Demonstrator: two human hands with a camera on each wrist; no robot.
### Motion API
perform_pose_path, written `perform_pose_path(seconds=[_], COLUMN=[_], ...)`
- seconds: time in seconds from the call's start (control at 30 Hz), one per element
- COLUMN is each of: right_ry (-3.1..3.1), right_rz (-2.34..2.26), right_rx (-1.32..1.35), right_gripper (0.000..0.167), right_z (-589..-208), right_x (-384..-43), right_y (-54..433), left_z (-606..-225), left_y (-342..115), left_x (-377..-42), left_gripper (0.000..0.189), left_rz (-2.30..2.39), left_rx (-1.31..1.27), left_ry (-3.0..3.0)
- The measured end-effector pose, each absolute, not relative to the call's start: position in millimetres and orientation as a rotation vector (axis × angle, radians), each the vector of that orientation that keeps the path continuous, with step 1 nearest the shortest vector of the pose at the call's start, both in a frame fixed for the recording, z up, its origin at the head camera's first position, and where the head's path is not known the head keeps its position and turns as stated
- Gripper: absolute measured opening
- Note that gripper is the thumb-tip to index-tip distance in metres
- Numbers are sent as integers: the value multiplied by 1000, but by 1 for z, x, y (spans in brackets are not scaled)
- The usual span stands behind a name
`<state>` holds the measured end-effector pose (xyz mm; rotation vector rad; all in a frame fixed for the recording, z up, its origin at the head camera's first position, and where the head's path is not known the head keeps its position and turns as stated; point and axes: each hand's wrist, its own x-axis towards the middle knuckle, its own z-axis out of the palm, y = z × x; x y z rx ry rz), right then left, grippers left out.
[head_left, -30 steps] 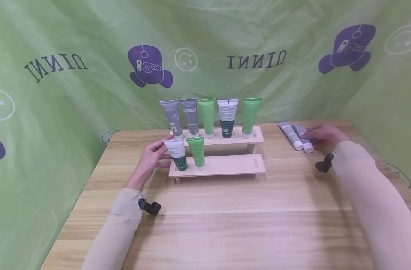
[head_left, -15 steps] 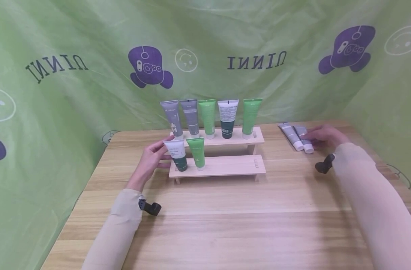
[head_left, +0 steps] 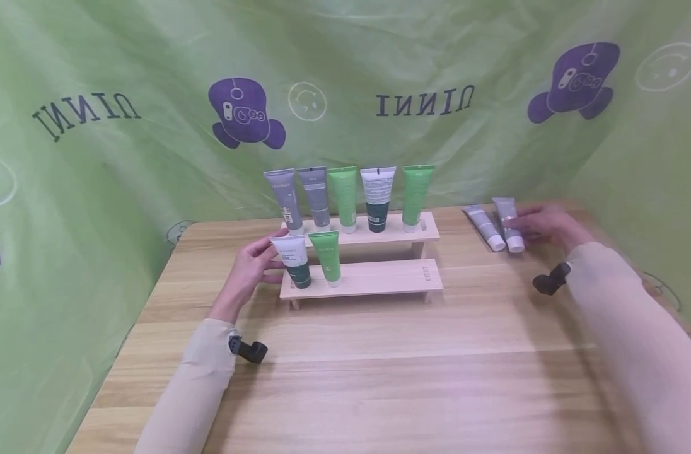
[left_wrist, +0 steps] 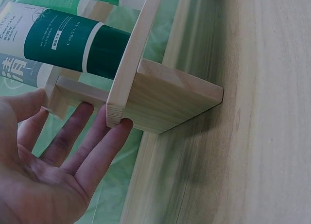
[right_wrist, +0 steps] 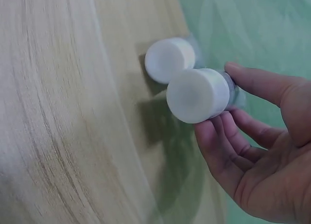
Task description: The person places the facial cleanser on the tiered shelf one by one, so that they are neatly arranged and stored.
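Observation:
My right hand pinches a grey squeeze tube at the table's back right, thumb on one side and fingers on the other. Its white cap faces the right wrist camera, raised off the table. A second grey tube lies just left of it. My left hand touches the left end of a two-tier wooden stand, its fingers extended. In the left wrist view, the thumb lies by the upper tier and fingertips rest at the lower shelf's edge. A white and dark green tube stands beside this hand.
Several grey, green and white tubes stand cap-down along the upper tier. A small green tube stands on the lower tier. Behind the wooden table hangs a green printed curtain.
My right hand has taken hold of the right-hand grey tube and lifted it slightly, parting it from its neighbour. My left hand stays at the stand; the head view has shifted slightly.

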<state>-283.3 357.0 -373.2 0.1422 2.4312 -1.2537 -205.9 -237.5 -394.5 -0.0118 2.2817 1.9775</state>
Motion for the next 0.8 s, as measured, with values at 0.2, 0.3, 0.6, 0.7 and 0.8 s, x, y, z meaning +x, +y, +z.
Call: perform_pose_path(seconds=[0.2,0.3,0.6,0.7,0.8], right_ry=[2463,2486,2456,2482,2516], right_rz=[-1362,-1415,-1656,-1681,-1698], right_rx=[136,136,100,80,49], right_gripper=[88,91,86,82,76], right_z=[-358,-351,-338,-336,-337], right_x=[-272,-262,-230,-218,-206], right_y=[347,339,307,296,283], left_z=[-394,-393,-394,-394,-393], left_y=[-239,-240,-240,-239,-238], left_x=[-204,-204,-204,-204,-205], left_gripper=[48,49,46,47,48], left_rz=[1962,1963,1985,1981,1975], left_rx=[-7,-1,-1,16,20], left_ry=[2297,2295,2288,2289,2294])
